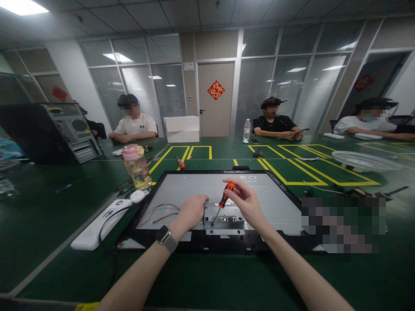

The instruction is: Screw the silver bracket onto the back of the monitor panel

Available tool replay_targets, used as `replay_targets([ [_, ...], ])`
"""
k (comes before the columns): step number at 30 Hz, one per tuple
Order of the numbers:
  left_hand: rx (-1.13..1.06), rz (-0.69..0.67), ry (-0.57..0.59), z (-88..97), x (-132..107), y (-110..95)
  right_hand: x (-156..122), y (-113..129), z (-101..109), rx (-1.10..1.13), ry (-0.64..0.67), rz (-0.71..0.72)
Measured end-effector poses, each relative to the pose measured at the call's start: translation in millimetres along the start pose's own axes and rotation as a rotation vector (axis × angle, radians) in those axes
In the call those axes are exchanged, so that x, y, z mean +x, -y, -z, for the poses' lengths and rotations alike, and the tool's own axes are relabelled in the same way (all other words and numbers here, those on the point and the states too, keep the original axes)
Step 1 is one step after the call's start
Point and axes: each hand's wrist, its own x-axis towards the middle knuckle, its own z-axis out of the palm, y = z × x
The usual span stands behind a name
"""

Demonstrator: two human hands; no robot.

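Observation:
A flat display panel (259, 190) with a black frame and grey back lies on the green table in front of me. On its near middle sits a metal bracket (241, 226) with a row of ports. My right hand (244, 198) grips an orange and black screwdriver (223, 199), its shaft slanting down to the bracket's left part. The tip seems to meet the bracket, though a screw there is too small to make out. My left hand (192, 211) rests at the bracket's left side, its fingertips partly hidden behind it. Thin wires (162, 207) lie on the panel's left part.
Left of the panel stand a pink-lidded bottle (133, 166) and a white power-bank-like device (102, 222) with a black cable. A computer case (69, 131) is farther left. Beyond lie a red-handled tool (180, 163), a white box (182, 129) and a water bottle (247, 130). Several people sit across the table.

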Motion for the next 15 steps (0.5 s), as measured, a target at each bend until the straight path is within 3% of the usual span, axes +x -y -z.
replay_targets([
  [6,0.019,-0.003,0.009,-1.1,0.4,0.6,-0.3,1.0,0.0,0.091,0.043,-0.041],
  [12,0.023,0.005,0.015,1.4,-0.3,-1.1,0.8,0.1,-1.0,0.020,-0.023,0.021],
  [15,0.010,0.001,0.008,1.3,0.0,-0.9,0.2,-1.0,-0.2,0.035,0.014,0.005],
])
